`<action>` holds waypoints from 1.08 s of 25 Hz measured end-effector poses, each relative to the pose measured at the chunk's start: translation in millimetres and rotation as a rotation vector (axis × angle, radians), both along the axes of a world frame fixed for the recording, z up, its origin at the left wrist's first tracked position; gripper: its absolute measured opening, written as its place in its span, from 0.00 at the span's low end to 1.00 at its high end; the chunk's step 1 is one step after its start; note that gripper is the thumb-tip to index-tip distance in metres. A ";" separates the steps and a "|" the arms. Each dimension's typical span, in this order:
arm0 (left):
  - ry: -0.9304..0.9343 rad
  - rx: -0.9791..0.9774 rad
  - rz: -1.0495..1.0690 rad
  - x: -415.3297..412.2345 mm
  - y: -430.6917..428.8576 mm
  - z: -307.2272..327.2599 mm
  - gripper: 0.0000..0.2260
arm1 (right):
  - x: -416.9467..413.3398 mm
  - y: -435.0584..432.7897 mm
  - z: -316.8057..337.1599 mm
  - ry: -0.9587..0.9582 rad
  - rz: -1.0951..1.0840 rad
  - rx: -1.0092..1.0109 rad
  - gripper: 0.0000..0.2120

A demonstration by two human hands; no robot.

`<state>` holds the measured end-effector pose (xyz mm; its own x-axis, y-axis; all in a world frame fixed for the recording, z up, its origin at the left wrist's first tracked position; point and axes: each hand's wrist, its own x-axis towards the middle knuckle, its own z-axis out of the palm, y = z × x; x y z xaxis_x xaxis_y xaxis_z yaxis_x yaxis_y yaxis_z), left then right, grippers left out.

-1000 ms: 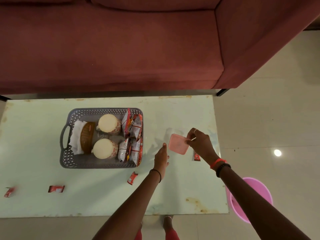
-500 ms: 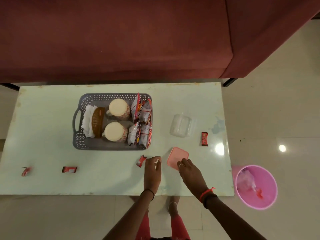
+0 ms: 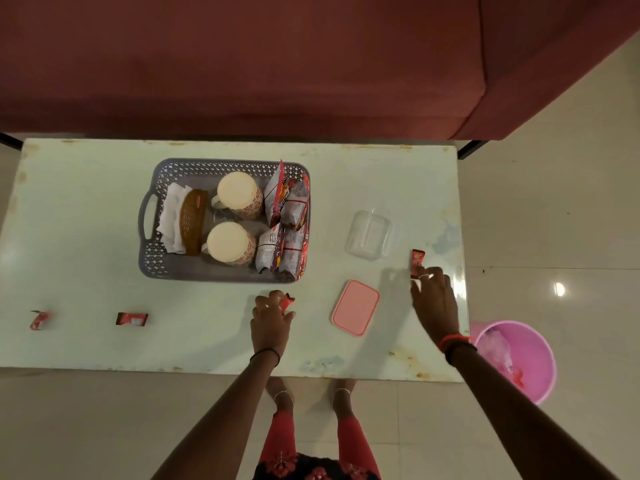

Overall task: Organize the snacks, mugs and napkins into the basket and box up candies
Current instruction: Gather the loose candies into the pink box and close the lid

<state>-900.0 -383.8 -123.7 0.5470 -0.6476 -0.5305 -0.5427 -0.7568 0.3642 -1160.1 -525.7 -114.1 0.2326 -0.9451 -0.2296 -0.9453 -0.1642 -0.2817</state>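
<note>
On the pale surface (image 3: 86, 209) I see the grey basket (image 3: 147, 233) holding two mugs (image 3: 239, 194), snack packets (image 3: 287, 216) and napkins (image 3: 169, 216). At my 12 o'clock, the left hand (image 3: 272, 322) pinches a red candy (image 3: 287, 301) between its fingers. At 2 o'clock, the right hand (image 3: 434, 301) touches a second candy (image 3: 417, 259) with curled fingers. The clear box (image 3: 369, 234) stands open, its pink lid (image 3: 355, 307) between the hands. Two more candies (image 3: 131, 319) lie at 9 o'clock.

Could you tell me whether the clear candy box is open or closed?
Open: the clear box stands lidless, its pink lid lying apart on the table.
</note>
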 end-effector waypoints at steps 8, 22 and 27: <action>0.166 -0.183 -0.010 1.8 -4.6 -9.6 0.09 | 2.2 -28.6 -21.9 -0.016 -0.099 0.187 0.15; 0.328 -0.415 -0.137 -83.7 -170.6 28.4 0.11 | 4.6 -9.2 -8.4 -0.362 -0.406 0.315 0.14; 0.325 -0.307 -0.124 -79.5 -186.2 18.1 0.21 | 4.4 -14.0 6.1 -0.529 -0.505 0.268 0.08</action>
<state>-979.5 -570.0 -105.7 0.2927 -0.8514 -0.4352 -0.4430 -0.5241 0.7274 -1155.6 -539.6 -108.1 -0.0688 -0.8935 -0.4438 -0.6159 0.3880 -0.6857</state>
